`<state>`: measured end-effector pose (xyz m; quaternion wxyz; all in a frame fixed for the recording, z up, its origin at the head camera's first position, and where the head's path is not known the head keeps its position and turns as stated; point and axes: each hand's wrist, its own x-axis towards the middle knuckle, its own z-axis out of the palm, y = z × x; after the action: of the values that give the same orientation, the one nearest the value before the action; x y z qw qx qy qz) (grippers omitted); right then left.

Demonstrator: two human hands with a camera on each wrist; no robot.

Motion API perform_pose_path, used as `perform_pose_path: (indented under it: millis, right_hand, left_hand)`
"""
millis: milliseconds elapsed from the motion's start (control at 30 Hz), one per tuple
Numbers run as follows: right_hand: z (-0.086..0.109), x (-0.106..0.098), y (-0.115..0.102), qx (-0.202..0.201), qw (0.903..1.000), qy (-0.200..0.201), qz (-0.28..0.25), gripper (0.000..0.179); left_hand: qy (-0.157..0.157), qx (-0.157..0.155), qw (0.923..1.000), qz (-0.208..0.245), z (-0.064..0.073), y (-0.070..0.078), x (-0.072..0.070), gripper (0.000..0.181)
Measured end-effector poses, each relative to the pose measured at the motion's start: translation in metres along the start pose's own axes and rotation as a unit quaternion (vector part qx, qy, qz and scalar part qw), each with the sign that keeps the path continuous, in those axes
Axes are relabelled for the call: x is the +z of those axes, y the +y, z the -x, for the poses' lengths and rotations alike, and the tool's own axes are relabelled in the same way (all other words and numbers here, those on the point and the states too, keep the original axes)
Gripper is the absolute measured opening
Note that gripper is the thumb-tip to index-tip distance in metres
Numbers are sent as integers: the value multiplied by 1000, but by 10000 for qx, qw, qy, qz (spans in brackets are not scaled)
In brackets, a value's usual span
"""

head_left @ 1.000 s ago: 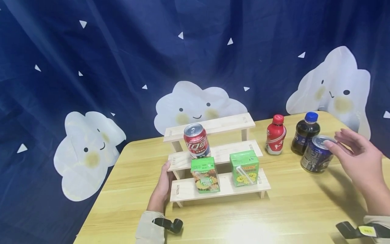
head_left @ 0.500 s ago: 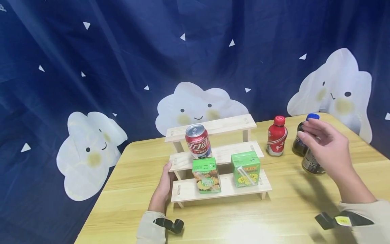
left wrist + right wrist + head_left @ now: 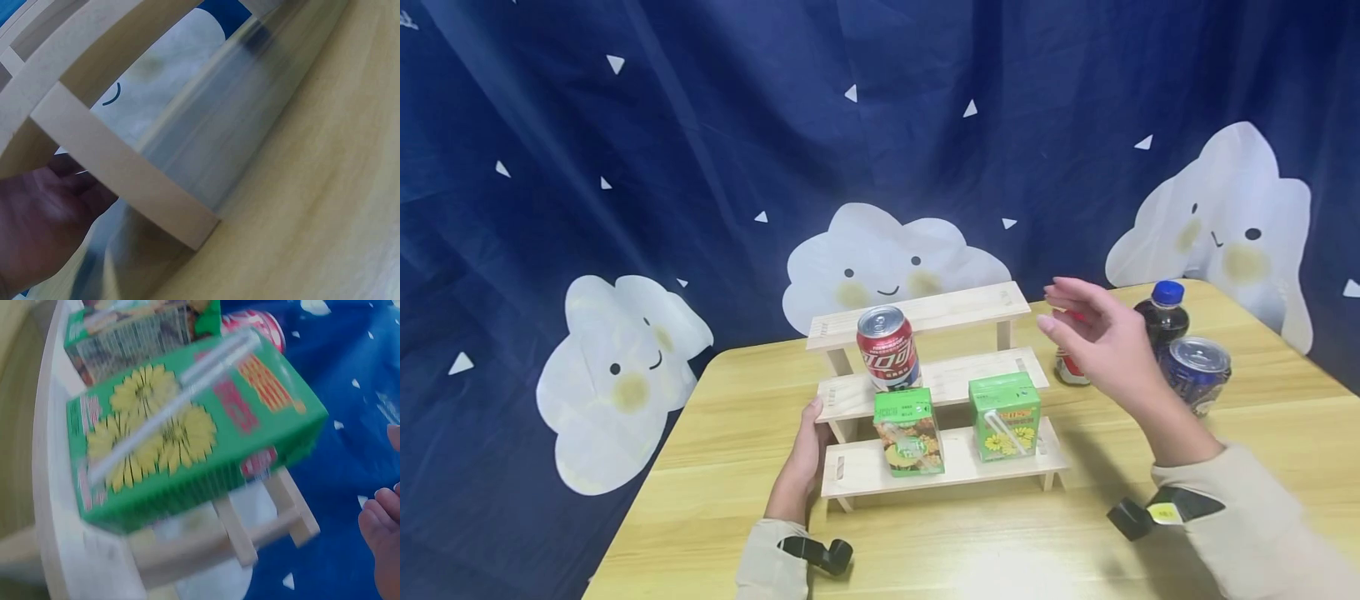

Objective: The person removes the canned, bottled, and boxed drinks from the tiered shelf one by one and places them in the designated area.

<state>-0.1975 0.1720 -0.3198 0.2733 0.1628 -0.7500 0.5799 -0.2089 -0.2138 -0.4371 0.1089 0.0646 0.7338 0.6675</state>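
A three-tier wooden display shelf (image 3: 936,375) stands on the table. My left hand (image 3: 801,454) holds its left side, and in the left wrist view the fingers (image 3: 78,181) go behind a wooden leg. A red soda can (image 3: 886,350) is on the middle tier. On the bottom tier are a green drink carton (image 3: 910,437) with a fruit picture and a green flower-print carton (image 3: 1006,417) with a straw. My right hand (image 3: 1108,346) hovers with loosely bent fingers, holding nothing. It partly hides a red bottle (image 3: 1070,368).
Right of the red bottle stand a dark bottle with a blue cap (image 3: 1163,315) and a dark blue can (image 3: 1198,371), partly behind my right forearm. A blue curtain (image 3: 1037,100) with cloud prints hangs behind the wooden table (image 3: 700,475).
My right hand has moved left from beside the dark blue can, past the blue-capped bottle, to the red bottle. My left hand stays at the shelf.
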Motion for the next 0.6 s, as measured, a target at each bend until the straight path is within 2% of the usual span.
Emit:
perform_pose_path:
  millis: [167,367,600]
  right_hand:
    - [-3,20,-8,-127,9991,-336,-208,47]
    - [-4,37,-16,-22,9964,-781,-314,50]
    - [-9,54,-21,181,9922,-1216,-202,54]
  left_hand:
    - [87,-41,9999,84,0,0,1,78]
    - [66,42,10000,16,0,0,0,78]
    - [90,-146,9998,81,-3,-4,-2,77]
